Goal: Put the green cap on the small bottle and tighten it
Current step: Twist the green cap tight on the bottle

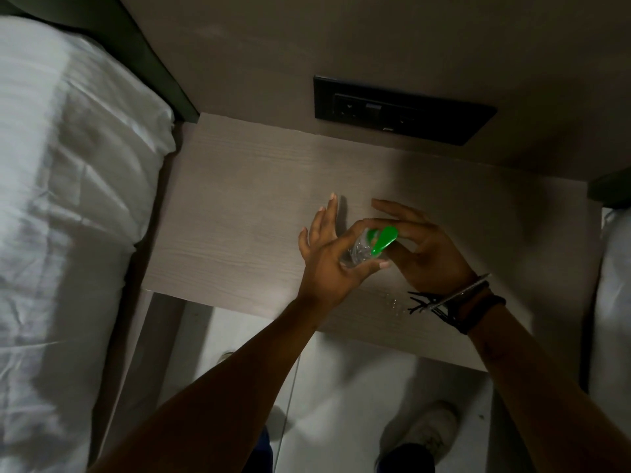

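A small clear bottle [359,251] is held above the wooden bedside table [239,213], tilted toward the right. My left hand [327,257] grips its body between thumb and forefinger, the other fingers spread out. A green cap [385,240] sits at the bottle's mouth, its flip lid hinged open. My right hand [426,247] holds that cap with thumb and fingertips from the right side. Whether the cap is seated on the threads is hidden by my fingers.
A bed with white sheets [68,216] lies to the left. A black socket panel [403,114] is on the wall behind the table. A few water drops [394,303] lie near the table's front edge. Bracelets [457,302] circle my right wrist.
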A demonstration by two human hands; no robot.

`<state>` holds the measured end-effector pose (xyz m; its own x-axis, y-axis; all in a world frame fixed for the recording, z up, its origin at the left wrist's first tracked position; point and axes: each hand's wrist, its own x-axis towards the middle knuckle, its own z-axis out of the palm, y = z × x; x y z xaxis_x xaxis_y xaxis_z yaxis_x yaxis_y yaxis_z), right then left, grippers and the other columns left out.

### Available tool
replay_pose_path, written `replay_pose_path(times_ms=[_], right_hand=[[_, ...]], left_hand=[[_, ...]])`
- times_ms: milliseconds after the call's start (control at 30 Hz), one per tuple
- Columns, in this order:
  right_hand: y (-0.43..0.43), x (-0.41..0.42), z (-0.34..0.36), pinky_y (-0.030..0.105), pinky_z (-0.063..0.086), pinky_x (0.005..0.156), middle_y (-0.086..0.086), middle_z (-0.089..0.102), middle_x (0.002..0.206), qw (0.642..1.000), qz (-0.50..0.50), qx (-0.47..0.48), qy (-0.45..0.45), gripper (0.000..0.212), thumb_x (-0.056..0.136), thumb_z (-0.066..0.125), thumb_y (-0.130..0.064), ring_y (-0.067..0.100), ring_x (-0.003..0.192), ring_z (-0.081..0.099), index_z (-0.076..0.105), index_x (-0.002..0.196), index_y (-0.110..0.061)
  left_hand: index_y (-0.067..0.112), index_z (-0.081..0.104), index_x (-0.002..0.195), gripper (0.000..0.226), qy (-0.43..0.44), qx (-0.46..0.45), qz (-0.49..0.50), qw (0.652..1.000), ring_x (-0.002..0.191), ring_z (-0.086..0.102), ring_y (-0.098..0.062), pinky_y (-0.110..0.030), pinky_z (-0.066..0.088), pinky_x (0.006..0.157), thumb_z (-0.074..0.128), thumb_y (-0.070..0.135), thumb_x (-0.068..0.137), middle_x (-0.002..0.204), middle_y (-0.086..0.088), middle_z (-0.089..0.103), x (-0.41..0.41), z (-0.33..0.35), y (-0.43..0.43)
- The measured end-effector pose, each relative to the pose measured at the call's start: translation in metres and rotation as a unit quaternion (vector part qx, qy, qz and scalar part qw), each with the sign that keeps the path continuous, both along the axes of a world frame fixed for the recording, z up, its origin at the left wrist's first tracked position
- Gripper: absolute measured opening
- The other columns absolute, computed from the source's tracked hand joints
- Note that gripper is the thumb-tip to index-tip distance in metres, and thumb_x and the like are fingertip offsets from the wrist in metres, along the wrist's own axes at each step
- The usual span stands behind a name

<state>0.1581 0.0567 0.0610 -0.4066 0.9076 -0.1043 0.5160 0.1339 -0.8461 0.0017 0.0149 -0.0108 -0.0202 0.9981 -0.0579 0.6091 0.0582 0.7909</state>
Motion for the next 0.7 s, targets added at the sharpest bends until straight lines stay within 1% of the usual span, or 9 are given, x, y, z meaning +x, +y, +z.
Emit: replay_pose_path(times_ms=[67,133,200,300,400,467,533,600,700], right_hand=[[-0.001,0.001,-0.005,0.047,0.033,0.113,0.001,0.052,0.137,0.999,-0.019,-0.015,-0.022,0.036,0.083,0.066,-0.001,0.026,0.131,0.043,0.065,0.116,-0.016],[-0.002,0.0,-0.008,0.044,0.033,0.112,0.002,0.053,0.136,0.999,-0.04,-0.025,-0.025,0.033,0.083,0.067,-0.003,0.028,0.131,0.044,0.065,0.114,-0.014],[-0.002,0.0,-0.01,0.04,0.034,0.11,0.0,0.054,0.132,0.999,-0.044,-0.001,-0.025,0.03,0.082,0.068,-0.005,0.029,0.128,0.046,0.067,0.111,-0.013],[-0.006,-0.001,-0.015,0.045,0.037,0.107,0.005,0.059,0.13,0.997,-0.057,0.037,-0.02,0.027,0.082,0.067,-0.015,0.027,0.123,0.049,0.069,0.108,-0.011],[-0.014,-0.003,-0.02,0.052,0.041,0.102,0.006,0.063,0.126,0.993,-0.086,0.071,-0.035,0.03,0.082,0.063,-0.029,0.022,0.119,0.052,0.069,0.108,-0.013],[-0.02,-0.006,-0.024,0.055,0.045,0.095,0.008,0.067,0.12,0.986,-0.105,0.115,-0.063,0.034,0.084,0.06,-0.037,0.027,0.113,0.058,0.068,0.107,-0.013],[-0.023,-0.012,-0.027,0.054,0.047,0.092,0.008,0.068,0.118,0.973,-0.121,0.153,-0.122,0.036,0.084,0.06,-0.041,0.028,0.109,0.061,0.066,0.106,-0.013],[-0.021,-0.018,-0.027,0.052,0.046,0.093,0.008,0.065,0.121,0.962,-0.122,0.168,-0.176,0.038,0.084,0.059,-0.045,0.028,0.11,0.06,0.065,0.104,-0.013],[-0.015,-0.018,-0.027,0.049,0.043,0.097,0.008,0.059,0.128,0.961,-0.116,0.153,-0.197,0.047,0.079,0.058,-0.059,0.026,0.115,0.056,0.063,0.099,-0.017]], left_hand=[[0.036,0.059,0.125,0.061,0.012,-0.003,-0.004,1.0,0.147,-0.006,-0.016,-0.056,-0.001,0.115,0.066,0.065,0.072,0.164,-0.002,0.003,0.001,-0.001,0.0],[0.037,0.058,0.126,0.061,0.017,-0.003,-0.002,1.0,0.147,-0.005,-0.017,-0.056,-0.002,0.114,0.066,0.065,0.072,0.164,-0.002,0.003,0.001,-0.002,0.0],[0.036,0.059,0.126,0.061,0.017,-0.001,-0.002,1.0,0.147,-0.004,-0.019,-0.057,-0.001,0.114,0.067,0.064,0.072,0.163,-0.003,0.005,0.001,-0.001,0.0],[0.034,0.06,0.126,0.062,0.025,0.003,-0.007,1.0,0.147,-0.003,-0.019,-0.057,-0.001,0.114,0.068,0.062,0.072,0.163,-0.005,0.006,0.001,-0.001,0.001],[0.034,0.06,0.126,0.061,0.026,0.007,-0.013,1.0,0.149,0.002,-0.026,-0.062,0.002,0.115,0.068,0.061,0.072,0.163,-0.007,0.009,0.001,-0.002,0.001],[0.032,0.063,0.121,0.056,0.019,0.012,-0.011,1.0,0.149,0.006,-0.03,-0.064,0.005,0.113,0.069,0.059,0.072,0.163,-0.008,0.012,0.002,-0.003,-0.001],[0.028,0.066,0.116,0.052,0.019,0.019,-0.004,1.0,0.149,0.01,-0.033,-0.067,0.008,0.112,0.071,0.055,0.072,0.162,-0.011,0.016,0.002,-0.005,-0.001],[0.027,0.066,0.115,0.052,0.02,0.021,0.005,1.0,0.148,0.011,-0.034,-0.067,0.01,0.111,0.073,0.054,0.071,0.161,-0.012,0.018,0.0,-0.007,-0.002],[0.028,0.065,0.119,0.055,0.029,0.028,0.002,0.999,0.148,0.012,-0.034,-0.067,0.012,0.111,0.07,0.055,0.072,0.16,-0.013,0.019,-0.001,-0.007,-0.001]])
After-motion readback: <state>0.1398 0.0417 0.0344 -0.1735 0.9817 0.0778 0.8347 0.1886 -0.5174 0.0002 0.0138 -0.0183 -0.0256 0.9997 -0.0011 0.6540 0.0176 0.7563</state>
